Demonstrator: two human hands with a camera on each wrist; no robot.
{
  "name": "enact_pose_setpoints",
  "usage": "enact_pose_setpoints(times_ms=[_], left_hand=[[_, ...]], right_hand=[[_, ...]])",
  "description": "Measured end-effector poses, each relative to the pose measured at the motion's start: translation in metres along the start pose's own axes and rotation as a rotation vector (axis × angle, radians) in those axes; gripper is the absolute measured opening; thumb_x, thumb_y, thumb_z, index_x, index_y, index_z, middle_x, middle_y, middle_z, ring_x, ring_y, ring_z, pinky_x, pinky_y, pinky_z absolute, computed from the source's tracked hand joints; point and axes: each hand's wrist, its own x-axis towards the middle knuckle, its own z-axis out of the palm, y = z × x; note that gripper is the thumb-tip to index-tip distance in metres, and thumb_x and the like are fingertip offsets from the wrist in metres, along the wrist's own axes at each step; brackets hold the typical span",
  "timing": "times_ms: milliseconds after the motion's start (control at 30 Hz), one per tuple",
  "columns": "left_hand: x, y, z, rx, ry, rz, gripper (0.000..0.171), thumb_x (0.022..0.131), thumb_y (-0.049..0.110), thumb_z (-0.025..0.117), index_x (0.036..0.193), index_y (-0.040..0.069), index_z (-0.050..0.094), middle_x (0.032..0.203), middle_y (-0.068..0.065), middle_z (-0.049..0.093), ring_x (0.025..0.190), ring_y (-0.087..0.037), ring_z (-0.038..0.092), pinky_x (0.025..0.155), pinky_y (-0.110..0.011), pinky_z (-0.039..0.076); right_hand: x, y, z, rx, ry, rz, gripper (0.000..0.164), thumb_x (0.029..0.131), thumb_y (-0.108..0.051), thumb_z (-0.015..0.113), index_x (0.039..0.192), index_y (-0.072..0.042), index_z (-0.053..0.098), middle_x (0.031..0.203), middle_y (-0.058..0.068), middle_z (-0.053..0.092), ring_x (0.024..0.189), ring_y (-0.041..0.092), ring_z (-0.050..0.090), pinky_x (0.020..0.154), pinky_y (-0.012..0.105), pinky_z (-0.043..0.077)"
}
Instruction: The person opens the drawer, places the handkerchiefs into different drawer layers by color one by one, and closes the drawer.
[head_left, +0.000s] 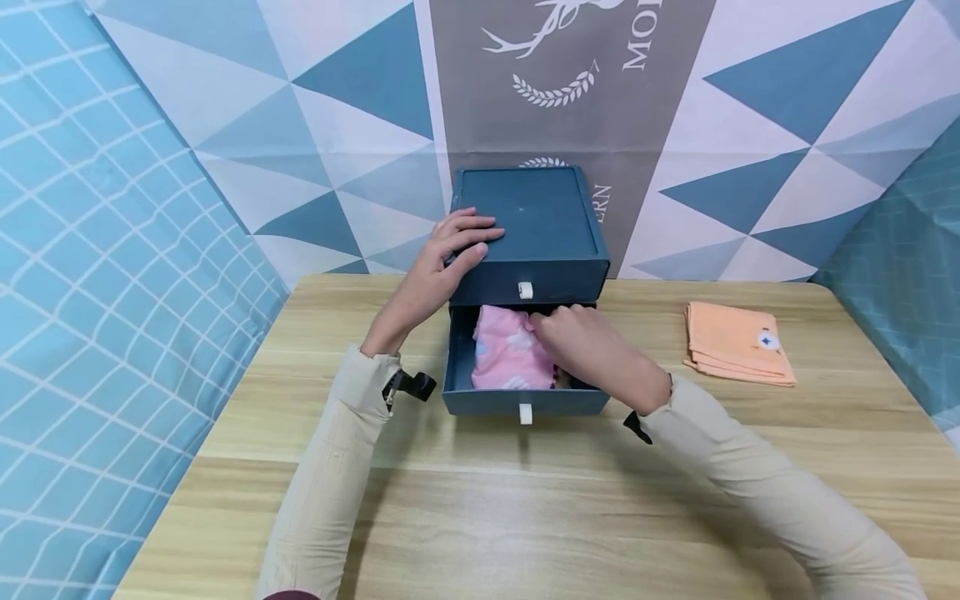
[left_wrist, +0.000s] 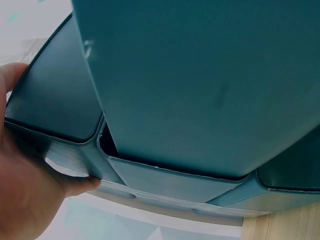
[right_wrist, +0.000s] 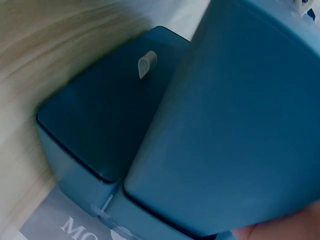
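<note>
A dark blue drawer cabinet (head_left: 525, 217) stands at the back of the table, its middle drawer (head_left: 480, 404) pulled out. Inside lies a folded pink cloth (head_left: 510, 350) with pale printed patches. My right hand (head_left: 588, 346) reaches into the drawer from the right, with curled fingers pinching the cloth's right edge; the fingertips are partly hidden. My left hand (head_left: 450, 250) rests on the cabinet's top left edge, fingers extended across the top. In the left wrist view the thumb (left_wrist: 82, 186) lies along the cabinet's side.
A folded orange cloth (head_left: 731, 337) with a round white label lies on the wooden table (head_left: 487, 517), right of the cabinet. White pull tabs (head_left: 525, 290) mark the drawer fronts. Behind stands a patterned backdrop (head_left: 360, 125), and a blue gridded sheet (head_left: 97, 317) hangs at the left.
</note>
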Motion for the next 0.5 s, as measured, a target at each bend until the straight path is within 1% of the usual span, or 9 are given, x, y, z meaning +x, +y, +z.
enact_pose_setpoints(times_ms=[100,200,300,400,467,500], left_hand=[[0.0,-0.006,0.001,0.014,0.003,0.0,0.034,0.106,0.02,0.049,0.137,0.015,0.063,0.15,0.0,0.047,0.148,-0.01,0.02,0.12,-0.035,0.016],[0.001,-0.007,0.001,0.016,0.003,0.006,0.035,0.106,0.024,0.049,0.137,0.016,0.063,0.15,0.002,0.047,0.147,-0.007,0.02,0.12,-0.035,0.016],[0.001,-0.008,0.001,0.014,0.004,0.012,0.035,0.106,0.026,0.049,0.137,0.016,0.063,0.15,0.002,0.047,0.147,-0.006,0.02,0.12,-0.034,0.017],[-0.001,0.008,-0.001,-0.005,-0.002,-0.001,0.035,0.106,0.018,0.048,0.137,0.007,0.061,0.15,-0.009,0.046,0.149,-0.016,0.02,0.12,-0.036,0.016],[-0.002,0.02,-0.002,-0.02,-0.004,-0.002,0.035,0.105,0.012,0.048,0.136,0.0,0.06,0.15,-0.016,0.045,0.149,-0.024,0.02,0.121,-0.039,0.016],[-0.003,0.026,-0.002,-0.025,-0.007,-0.003,0.035,0.105,0.009,0.047,0.135,-0.002,0.06,0.149,-0.019,0.045,0.149,-0.028,0.02,0.121,-0.04,0.015]], right_hand=[[-0.003,-0.001,-0.004,-0.018,0.023,0.012,0.016,0.1,-0.007,0.055,0.088,-0.003,0.066,0.056,0.001,0.044,0.047,0.02,0.053,0.044,0.034,0.046],[-0.006,-0.001,-0.009,-0.01,0.03,0.015,0.02,0.102,-0.013,0.054,0.09,-0.003,0.065,0.054,-0.001,0.042,0.044,0.018,0.049,0.042,0.033,0.043],[-0.007,-0.002,-0.012,0.069,-0.014,0.008,0.018,0.102,-0.012,0.053,0.091,-0.007,0.065,0.055,-0.003,0.043,0.045,0.013,0.047,0.042,0.028,0.04],[-0.005,0.0,-0.01,0.139,-0.075,0.0,0.015,0.102,-0.01,0.053,0.093,-0.01,0.065,0.058,-0.005,0.045,0.048,0.009,0.047,0.044,0.024,0.038],[-0.003,0.003,-0.007,0.165,-0.086,0.002,0.014,0.102,-0.011,0.054,0.092,-0.011,0.064,0.059,-0.004,0.045,0.049,0.009,0.047,0.045,0.023,0.038],[-0.002,0.004,-0.006,0.16,-0.083,0.001,0.013,0.101,-0.011,0.055,0.092,-0.011,0.064,0.059,-0.004,0.044,0.048,0.01,0.047,0.045,0.023,0.038]])
